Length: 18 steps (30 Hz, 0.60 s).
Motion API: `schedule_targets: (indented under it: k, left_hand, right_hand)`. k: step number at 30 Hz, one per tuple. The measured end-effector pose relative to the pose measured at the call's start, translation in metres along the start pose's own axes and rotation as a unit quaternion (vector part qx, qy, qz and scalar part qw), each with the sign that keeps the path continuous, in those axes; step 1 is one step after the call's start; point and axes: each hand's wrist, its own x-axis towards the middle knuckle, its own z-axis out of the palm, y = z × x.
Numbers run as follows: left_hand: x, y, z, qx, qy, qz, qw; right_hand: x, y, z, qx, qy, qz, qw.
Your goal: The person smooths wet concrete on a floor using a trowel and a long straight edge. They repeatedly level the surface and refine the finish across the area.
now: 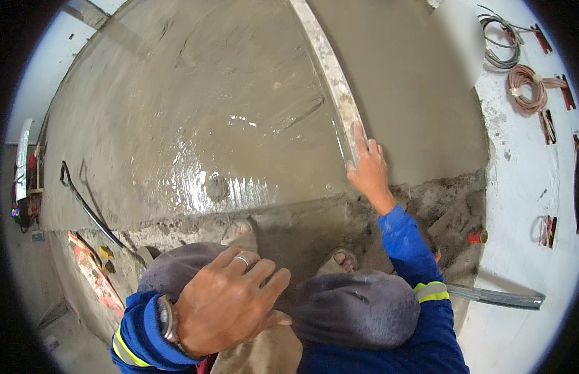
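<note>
L hand (230,305) flat on knee (177,268), open | R grip (366,168) holds straightedge (330,75), mortar-caked, prob. metal | screed (208,124) wet

The left hand (230,299) lies flat and palm down, fingers spread loosely toward the right, a ring on one finger and a watch at the wrist — the blue sleeve with its reflective band comes in from the lower left. The right hand (367,168) is stretched forward on a nearly straight arm, fingers extended upward and pressed close together — its sleeve is blue too.
</note>
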Motion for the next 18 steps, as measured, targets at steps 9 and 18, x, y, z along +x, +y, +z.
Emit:
schedule_targets:
  k: [9,18]
  left_hand:
    - [-0.003,0.011,0.045,0.044,-0.002,0.009,0.999]
    - [0.004,0.035,0.026,0.062,0.056,0.007,0.996]
  right_hand:
    - [-0.011,-0.007,0.008,0.014,-0.022,0.004,1.000]
    - [0.007,-0.018,0.007,0.007,-0.028,-0.012,1.000]
